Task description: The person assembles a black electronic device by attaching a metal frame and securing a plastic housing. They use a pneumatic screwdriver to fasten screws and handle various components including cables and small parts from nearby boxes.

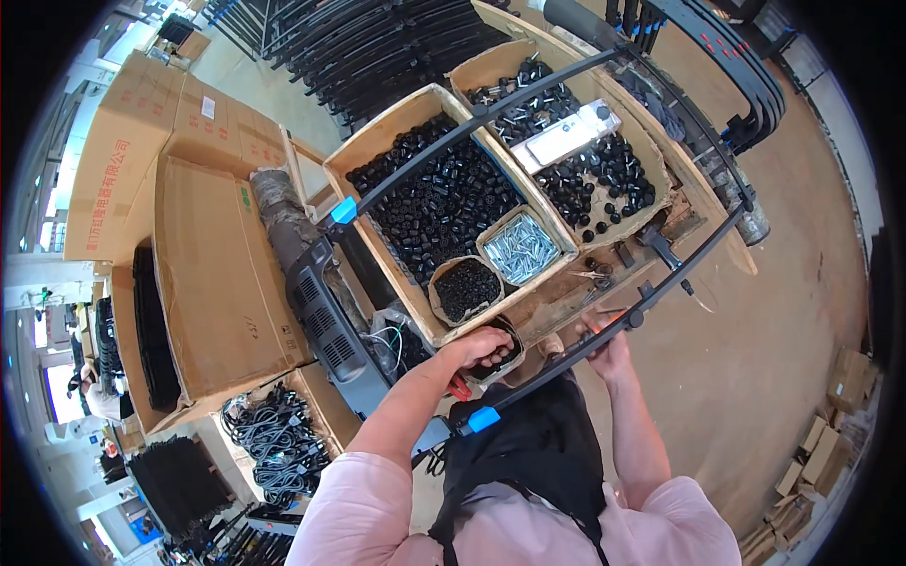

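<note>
My left hand (486,347) dips into a small box (512,361) of dark little parts at the bench's near edge. Its fingers are curled together, and what they pinch is hidden. My right hand (606,347) is closed beside the near bar of a black tubular frame (557,366). Something orange (613,319) shows at its fingers, too small to name. The frame lies across the bench, with blue pieces (483,419) on its left corners. Just beyond my left hand sit a tub of tiny black parts (467,289) and a tub of silver screws (521,249).
A wooden box (337,170) holds many black caps. Behind it, a carton (651,160) carries black knobs and a white-silver block (566,135). Large cartons (212,274) and a box of coiled cables (278,443) stand left. Stacked black frames (377,52) rise at the back.
</note>
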Demonstrator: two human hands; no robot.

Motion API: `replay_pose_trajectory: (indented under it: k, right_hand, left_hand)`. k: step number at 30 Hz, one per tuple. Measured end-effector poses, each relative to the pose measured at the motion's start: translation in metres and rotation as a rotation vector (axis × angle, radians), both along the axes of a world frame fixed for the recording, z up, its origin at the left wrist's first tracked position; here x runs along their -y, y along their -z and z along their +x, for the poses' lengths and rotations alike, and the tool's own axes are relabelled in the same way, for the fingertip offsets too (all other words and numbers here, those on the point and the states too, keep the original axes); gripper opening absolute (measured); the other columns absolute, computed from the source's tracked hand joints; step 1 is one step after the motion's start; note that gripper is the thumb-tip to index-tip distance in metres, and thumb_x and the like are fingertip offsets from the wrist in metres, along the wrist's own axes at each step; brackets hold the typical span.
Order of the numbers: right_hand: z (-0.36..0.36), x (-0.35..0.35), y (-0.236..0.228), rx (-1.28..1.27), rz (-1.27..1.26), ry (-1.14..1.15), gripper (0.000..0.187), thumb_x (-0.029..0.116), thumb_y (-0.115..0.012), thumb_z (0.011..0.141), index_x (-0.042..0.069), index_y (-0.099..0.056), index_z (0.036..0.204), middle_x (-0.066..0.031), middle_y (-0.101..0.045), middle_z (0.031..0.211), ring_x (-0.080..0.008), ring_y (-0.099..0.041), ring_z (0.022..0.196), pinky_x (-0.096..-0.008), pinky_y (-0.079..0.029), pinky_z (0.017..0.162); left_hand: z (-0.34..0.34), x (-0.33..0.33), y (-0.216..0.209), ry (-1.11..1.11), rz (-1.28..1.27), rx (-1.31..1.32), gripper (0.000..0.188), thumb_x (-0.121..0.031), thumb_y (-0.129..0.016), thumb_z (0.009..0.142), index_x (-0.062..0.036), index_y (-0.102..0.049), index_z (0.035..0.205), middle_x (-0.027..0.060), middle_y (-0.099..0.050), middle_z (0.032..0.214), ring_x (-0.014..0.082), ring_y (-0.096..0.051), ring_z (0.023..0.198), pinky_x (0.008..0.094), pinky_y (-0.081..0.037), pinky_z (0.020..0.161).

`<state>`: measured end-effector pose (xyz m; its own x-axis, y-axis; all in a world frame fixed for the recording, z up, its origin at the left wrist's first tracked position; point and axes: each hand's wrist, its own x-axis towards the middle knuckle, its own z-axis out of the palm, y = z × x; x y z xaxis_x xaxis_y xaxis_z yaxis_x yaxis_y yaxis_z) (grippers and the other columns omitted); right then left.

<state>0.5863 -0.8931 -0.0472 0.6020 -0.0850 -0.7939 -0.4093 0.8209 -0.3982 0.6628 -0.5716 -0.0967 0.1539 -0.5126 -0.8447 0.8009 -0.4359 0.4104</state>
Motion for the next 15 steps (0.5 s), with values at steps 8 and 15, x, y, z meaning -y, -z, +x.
replay_pose_trajectory:
  k: [8, 15]
  right_hand:
    - [-0.077, 0.006, -0.090, 0.211, -0.355, -0.185, 0.057, 0.013, -0.074, 0.092, 0.008, -0.055, 0.145, -0.0108, -0.072, 0.120, -0.0244, -0.070, 0.115, -0.0382, -0.059, 0.082]
    - [-0.053, 0.004, -0.226, 0.715, -1.006, -0.652, 0.063, 0.002, -0.082, 0.084, 0.003, -0.056, 0.142, -0.0149, -0.073, 0.134, -0.0254, -0.070, 0.123, -0.0395, -0.053, 0.111]
  left_hand:
    - [-0.009, -0.014, -0.056, -0.274, -0.210, -0.046, 0.030, -0.034, -0.056, 0.114, -0.0071, -0.069, 0.117, 0.0034, -0.069, 0.107, 0.0161, -0.065, 0.092, 0.0292, -0.053, 0.079]
    - [-0.024, -0.016, -0.134, -0.601, -0.226, 0.060, 0.029, -0.029, -0.061, 0.113, -0.0035, -0.071, 0.122, -0.0021, -0.062, 0.094, 0.0098, -0.058, 0.083, 0.0221, -0.050, 0.074]
